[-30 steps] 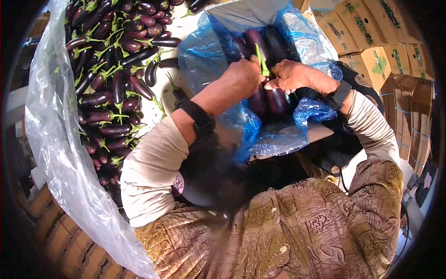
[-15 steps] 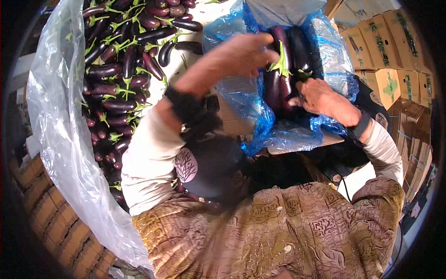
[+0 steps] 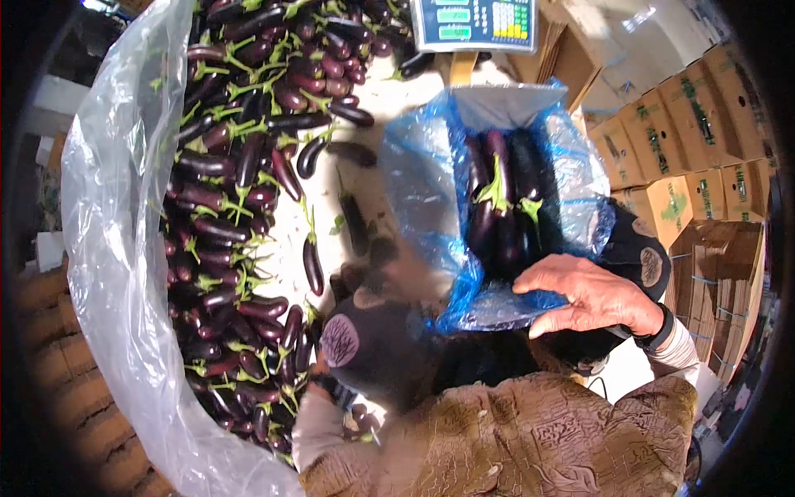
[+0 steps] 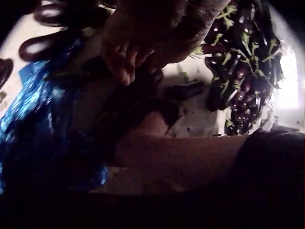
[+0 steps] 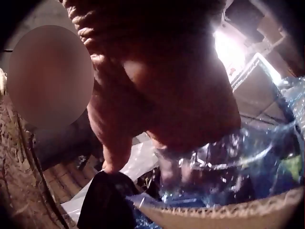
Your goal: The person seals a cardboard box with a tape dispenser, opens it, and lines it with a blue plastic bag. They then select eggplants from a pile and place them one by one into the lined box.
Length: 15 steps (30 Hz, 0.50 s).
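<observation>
Several long dark eggplants (image 3: 527, 161) lie in a box lined with blue plastic (image 3: 422, 186), some green stems toward the middle. My right hand (image 3: 590, 294) holds the box's front edge, fingers on the inner side and thumb outside; in the right wrist view the hand (image 5: 162, 95) reaches over the cardboard edge (image 5: 224, 214). My left hand is mostly hidden in the head view, low beside the eggplant pile (image 3: 224, 240). The left wrist view shows that hand (image 4: 157, 36) above the table, fingers loosely bent, with nothing visible in them.
Behind the box stands a scale (image 3: 476, 25). Loose eggplants, one of them single (image 3: 312, 265), lie on the white surface between pile and box. Clear plastic sheeting (image 3: 120, 207) borders the pile. Cardboard boxes (image 3: 683, 116) are stacked at the right.
My left hand has left the eggplants in the box and moved down and left. My right hand has gone from the eggplants to the box's front edge. The head view has shifted.
</observation>
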Motion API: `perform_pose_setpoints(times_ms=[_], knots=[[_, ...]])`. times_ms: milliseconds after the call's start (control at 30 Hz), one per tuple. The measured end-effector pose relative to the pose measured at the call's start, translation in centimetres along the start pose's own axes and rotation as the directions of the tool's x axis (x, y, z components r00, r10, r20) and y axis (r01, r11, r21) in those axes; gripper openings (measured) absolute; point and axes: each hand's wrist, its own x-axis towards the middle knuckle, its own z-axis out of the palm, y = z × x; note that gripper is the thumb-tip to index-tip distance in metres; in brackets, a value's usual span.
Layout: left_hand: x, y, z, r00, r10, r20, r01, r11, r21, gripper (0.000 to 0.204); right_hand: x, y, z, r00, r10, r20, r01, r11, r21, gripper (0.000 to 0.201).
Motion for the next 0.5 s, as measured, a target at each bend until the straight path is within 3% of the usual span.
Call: perform_pose_setpoints(times_ms=[100, 133, 200, 300, 500], knots=[[-0.9, -4.0, 3.2, 0.999, -0.039, -0.003, 0.040, 0.997, 0.071, 0.039, -0.2, 0.0, -1.9, 0.944, 0.122, -0.305, -0.111, 0.992, 0.053, 0.048], [-0.8, -4.8, 4.1, 0.999, -0.052, 0.008, 0.051, 0.994, 0.100, 0.039, -0.1, 0.5, -2.2, 0.914, 0.092, -0.396, -0.078, 0.996, 0.052, 0.043], [-0.7, -5.6, 5.7, 0.998, -0.062, 0.029, 0.057, 0.987, 0.151, 0.038, -0.2, 1.6, -3.1, 0.892, 0.179, -0.414, -0.116, 0.978, 0.172, 0.037], [-0.6, -6.2, 7.4, 0.996, -0.077, 0.042, 0.067, 0.976, 0.208, 0.038, -0.2, 4.3, -3.2, 0.871, 0.212, -0.442, -0.153, 0.974, 0.165, 0.032], [0.1, -6.8, 6.6, 0.992, -0.123, -0.031, 0.127, 0.957, 0.260, 0.036, -0.5, 7.7, -3.1, 0.858, 0.305, -0.414, -0.248, 0.951, 0.187, 0.029]])
